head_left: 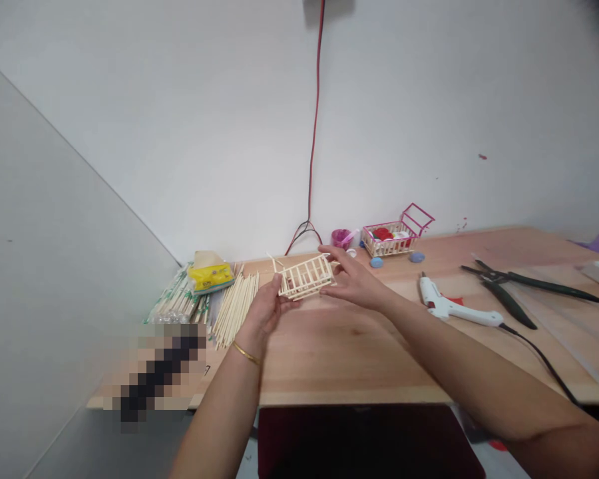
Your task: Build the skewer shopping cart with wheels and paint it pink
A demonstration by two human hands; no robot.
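A small basket of pale wooden sticks [307, 277], with barred sides, is held tilted a little above the table. My left hand [267, 307] is closed around its left end, thumb up along the side. At the right end, the thumb and fingers of my right hand [352, 279] curve around the frame and grip it. A thin stick piece juts up at the basket's upper left corner. The fingertips behind the basket are partly hidden.
Loose sticks [235, 309] and a yellow packet [210, 276] lie left. Behind stand a pink-trimmed stick basket [392, 243] and a pink cup [340, 238]. A white glue gun [454, 309], its cord and dark-handled pliers [509, 286] lie right.
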